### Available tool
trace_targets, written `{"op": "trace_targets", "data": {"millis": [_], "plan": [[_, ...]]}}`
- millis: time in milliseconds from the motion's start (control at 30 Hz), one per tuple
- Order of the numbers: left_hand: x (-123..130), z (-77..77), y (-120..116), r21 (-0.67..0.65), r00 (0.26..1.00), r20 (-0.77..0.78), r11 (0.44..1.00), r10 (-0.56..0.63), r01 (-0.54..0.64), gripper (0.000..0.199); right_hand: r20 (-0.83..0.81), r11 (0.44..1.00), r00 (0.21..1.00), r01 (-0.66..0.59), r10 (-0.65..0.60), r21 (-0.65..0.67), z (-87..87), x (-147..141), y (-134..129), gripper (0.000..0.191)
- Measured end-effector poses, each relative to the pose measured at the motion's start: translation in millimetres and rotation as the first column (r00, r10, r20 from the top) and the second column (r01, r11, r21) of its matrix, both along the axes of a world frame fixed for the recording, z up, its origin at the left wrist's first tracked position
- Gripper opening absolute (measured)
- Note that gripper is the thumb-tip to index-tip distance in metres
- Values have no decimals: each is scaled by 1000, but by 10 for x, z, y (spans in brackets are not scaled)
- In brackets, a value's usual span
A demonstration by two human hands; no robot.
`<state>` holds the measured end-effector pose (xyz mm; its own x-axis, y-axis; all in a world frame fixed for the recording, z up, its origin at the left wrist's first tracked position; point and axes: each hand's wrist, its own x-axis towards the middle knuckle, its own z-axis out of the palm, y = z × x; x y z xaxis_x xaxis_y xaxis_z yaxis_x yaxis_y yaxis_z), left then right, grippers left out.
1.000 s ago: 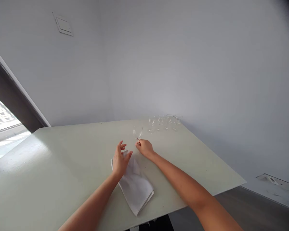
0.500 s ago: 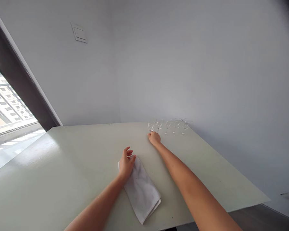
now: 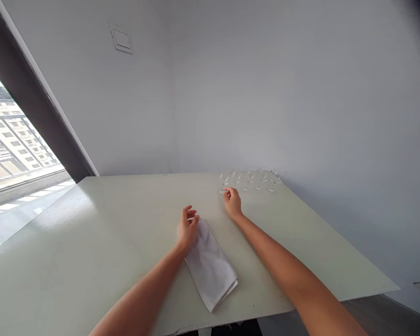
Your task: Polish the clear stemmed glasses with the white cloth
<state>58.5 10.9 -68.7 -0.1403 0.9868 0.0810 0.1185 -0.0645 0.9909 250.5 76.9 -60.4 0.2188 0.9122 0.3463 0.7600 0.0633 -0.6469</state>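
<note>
A folded pale grey cloth (image 3: 213,270) lies on the table, slanting toward the front edge. My left hand (image 3: 188,229) rests on its far left end, fingers half curled and apart, gripping nothing. Farther away, my right hand (image 3: 233,201) is at the foot of the leftmost stemmed glass (image 3: 224,179), a small clear one standing upright. The thumb and forefinger are parted beside that foot; whether they touch it I cannot tell. More clear stemmed glasses (image 3: 250,177) stand upright in a group to its right, near the wall.
The pale glossy table (image 3: 126,242) reaches back to a plain wall (image 3: 231,93). Its front edge runs below my forearms. A wall switch (image 3: 122,39) is at upper left, and a dark-framed window (image 3: 17,135) is at the far left.
My right hand has drawn back slightly toward me and to the right, uncovering the foot of the leftmost glass. My left hand stays on the cloth. The whole view has shifted a little.
</note>
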Motion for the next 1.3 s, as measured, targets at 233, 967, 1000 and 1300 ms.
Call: {"op": "trace_targets", "data": {"millis": [233,967,1000,1300], "plan": [[-190,81,161,182,951,72,934,301,-309,26,195,657,638,-752,745,-48,-68,-464,-1264,58],[-136,48,76,43,979,-33,979,199,-198,29,612,761,765,515,-201,-395,-524,2980,-1847,65],[-127,58,68,46,979,-32,979,201,-200,29,620,767,757,518,-206,-378,-588,2956,-1977,66],[13,130,-55,161,989,-29,977,143,-137,23,616,945,787,191,15,-267,-681,1691,-2296,65]]}}
